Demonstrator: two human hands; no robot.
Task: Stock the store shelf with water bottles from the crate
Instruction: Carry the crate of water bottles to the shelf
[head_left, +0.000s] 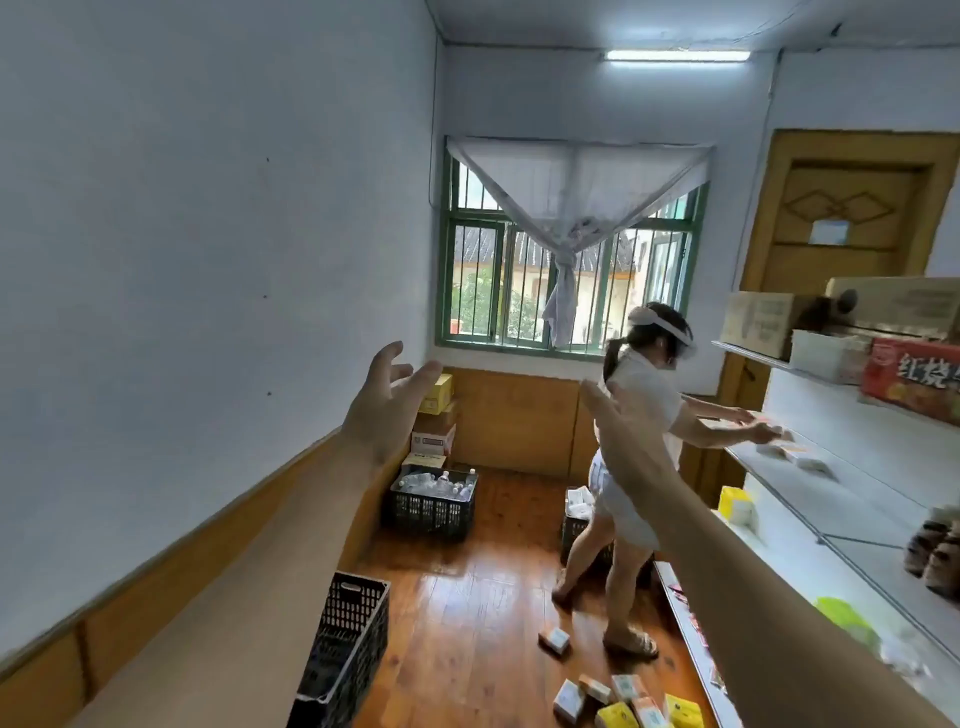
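My left hand (387, 400) is raised with fingers spread and relaxed, holding nothing. My right hand (621, 415) is likewise extended, fingers straight and together, empty. Just below and beyond my left hand, against the wooden wainscot, stands the black perforated plastic crate (430, 506), filled with clear plastic water bottles (439, 484) lying jumbled, white caps visible. Behind the crate, stacked cardboard cartons (435, 422), yellow and white, carry print too blurred to read. Nearer me, under my left forearm, is a second black lattice crate (345, 649). To the right of my right arm runs the white tiered store shelf (852, 499); on its upper level a red carton (911, 379) shows the characters "红烧". Beyond my right hand, another person in white clothing (636, 457) reaches to the shelf. Small yellow and white boxes (618, 701) lie scattered on the glossy plank floor (467, 597).
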